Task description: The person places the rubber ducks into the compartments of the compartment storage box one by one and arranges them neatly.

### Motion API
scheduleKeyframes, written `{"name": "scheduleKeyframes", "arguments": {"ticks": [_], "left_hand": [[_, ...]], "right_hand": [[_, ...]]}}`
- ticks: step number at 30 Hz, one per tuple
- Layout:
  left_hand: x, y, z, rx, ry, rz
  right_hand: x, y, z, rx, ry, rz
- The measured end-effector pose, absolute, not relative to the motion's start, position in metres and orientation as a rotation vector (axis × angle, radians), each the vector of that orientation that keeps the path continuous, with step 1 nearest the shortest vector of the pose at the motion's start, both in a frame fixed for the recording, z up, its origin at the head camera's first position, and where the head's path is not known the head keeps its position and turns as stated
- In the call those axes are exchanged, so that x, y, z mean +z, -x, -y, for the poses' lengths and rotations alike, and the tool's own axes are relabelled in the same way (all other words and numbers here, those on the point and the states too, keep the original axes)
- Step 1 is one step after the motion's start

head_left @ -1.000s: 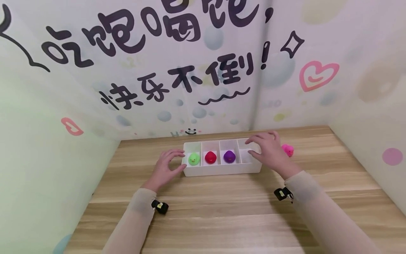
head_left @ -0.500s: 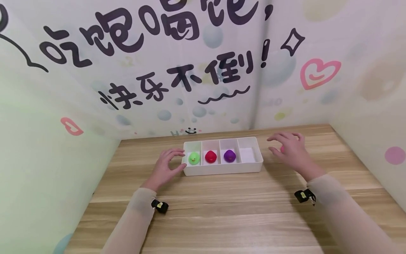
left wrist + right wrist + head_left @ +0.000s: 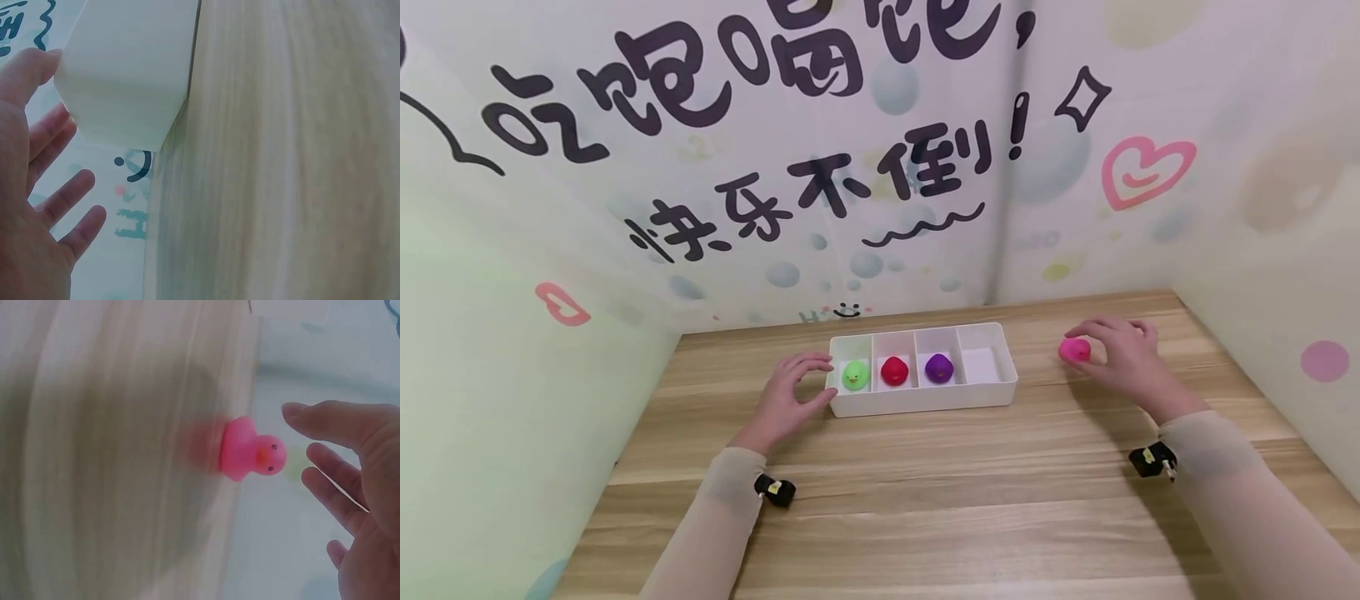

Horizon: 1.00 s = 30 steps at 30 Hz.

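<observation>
A long white divided box (image 3: 925, 402) stands on the table, with a green rubber duck (image 3: 854, 377), a red rubber duck (image 3: 894, 372) and a purple rubber duck (image 3: 939, 369), one per compartment from the left. My left hand (image 3: 781, 402) touches the box's left end with thumb and fingertips; its remaining fingers (image 3: 74, 190) extend loosely in the left wrist view. A pink rubber duck (image 3: 247, 450) sits upright on the table to the right of the box. Over it hovers my right hand (image 3: 1126, 360), thumb and fingers spread, with a gap to the duck's head in the right wrist view.
The wooden table (image 3: 925, 500) meets a white printed wall (image 3: 737, 283) behind the box, with side walls at left and right. Each wrist carries a small black camera, such as the right camera (image 3: 1152, 459).
My right hand has moved right, from over the box's right end to the pink duck. The left hand keeps its place at the box's left end.
</observation>
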<state>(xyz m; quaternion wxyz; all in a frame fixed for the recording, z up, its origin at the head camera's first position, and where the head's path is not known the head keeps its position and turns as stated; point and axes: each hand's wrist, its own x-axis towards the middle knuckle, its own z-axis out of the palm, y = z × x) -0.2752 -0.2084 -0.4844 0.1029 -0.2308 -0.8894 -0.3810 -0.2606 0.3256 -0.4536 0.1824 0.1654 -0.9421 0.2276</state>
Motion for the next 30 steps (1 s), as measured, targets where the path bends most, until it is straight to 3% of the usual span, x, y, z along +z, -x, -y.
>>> {"name": "scheduleKeyframes", "arguments": {"ticks": [30], "left_hand": [[-0.480,0.272,0.207,-1.136,0.643,2.668]], "right_hand": [[-0.471,0.276,-0.346,0.693,-0.338,2.832]]}}
